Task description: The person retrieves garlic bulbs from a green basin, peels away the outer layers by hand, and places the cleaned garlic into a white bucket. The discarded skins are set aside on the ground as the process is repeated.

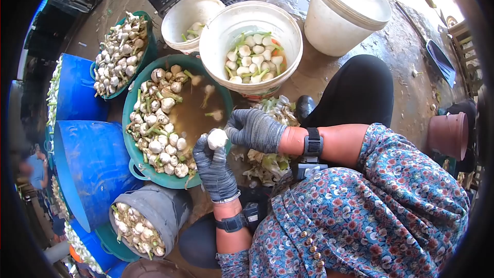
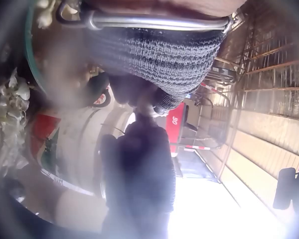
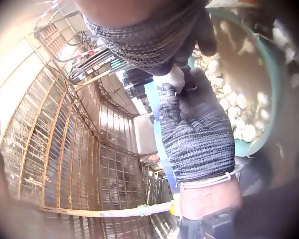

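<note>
A peeled-looking white garlic bulb (image 1: 217,138) is gripped at the fingertips of my left hand (image 1: 213,170), in a grey knit glove. My right hand (image 1: 254,128), gloved the same way, has its fingers curled and pinches at the bulb's side. From the right wrist view, the bulb (image 3: 173,79) shows between both hands, with the left thumb against it. Dark glove fingers hide most of it in the left wrist view. Just beyond the hands stands a green tub (image 1: 135,146) of murky water and unpeeled garlic bulbs (image 1: 157,144).
A white bucket (image 1: 213,46) of peeled bulbs in water stands beyond the right hand. Garlic skins (image 1: 270,167) are heaped on the floor under the hands. A grey bucket (image 1: 177,208) of garlic and blue barrels (image 1: 92,164) stand at the left.
</note>
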The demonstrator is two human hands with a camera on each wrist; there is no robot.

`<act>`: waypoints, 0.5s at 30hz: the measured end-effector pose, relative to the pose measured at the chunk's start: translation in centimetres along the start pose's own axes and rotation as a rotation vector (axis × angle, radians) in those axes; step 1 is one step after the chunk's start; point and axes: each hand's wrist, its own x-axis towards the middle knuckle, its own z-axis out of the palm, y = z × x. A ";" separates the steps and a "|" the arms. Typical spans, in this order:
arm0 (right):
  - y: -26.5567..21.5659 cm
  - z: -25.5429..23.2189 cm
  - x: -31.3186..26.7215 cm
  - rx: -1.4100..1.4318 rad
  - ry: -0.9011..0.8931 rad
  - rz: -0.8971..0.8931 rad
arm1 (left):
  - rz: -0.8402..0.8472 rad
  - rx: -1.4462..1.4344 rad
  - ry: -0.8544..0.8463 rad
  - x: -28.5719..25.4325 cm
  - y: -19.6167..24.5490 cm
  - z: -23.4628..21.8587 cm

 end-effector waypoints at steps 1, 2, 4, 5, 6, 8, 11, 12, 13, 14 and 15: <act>0.5 0.1 0.3 -0.003 0.005 0.001 | -0.050 -0.006 0.014 0.0 0.2 0.0; 1.2 0.2 0.7 0.150 -0.038 0.159 | -0.030 0.136 0.034 0.0 0.3 0.1; 3.6 0.7 2.0 0.283 -0.069 0.360 | -0.041 0.111 0.026 0.1 1.2 0.7; 5.2 1.0 2.2 0.283 -0.064 0.360 | -0.055 0.089 0.023 0.1 1.4 0.9; 5.0 0.9 2.2 0.494 -0.099 0.499 | -0.045 0.041 0.022 0.2 1.2 0.8; 4.6 0.8 1.4 0.903 -0.194 0.692 | -0.033 0.112 -0.010 0.2 1.3 0.5; 1.4 -0.5 0.7 1.198 -0.457 0.663 | -0.046 0.129 -0.026 0.2 0.7 0.1; 1.3 -0.4 0.6 1.093 -0.351 0.619 | -0.071 0.081 -0.022 0.2 0.4 0.0; 1.4 -0.3 0.6 1.089 -0.361 0.623 | -0.071 0.081 -0.011 0.3 0.2 -0.3; 1.6 -0.3 0.9 0.802 -0.242 0.342 | -0.071 0.024 0.012 0.4 -0.1 -0.5; 1.4 -0.3 1.1 0.510 -0.123 0.063 | -0.070 -0.034 0.035 0.5 -0.1 -0.7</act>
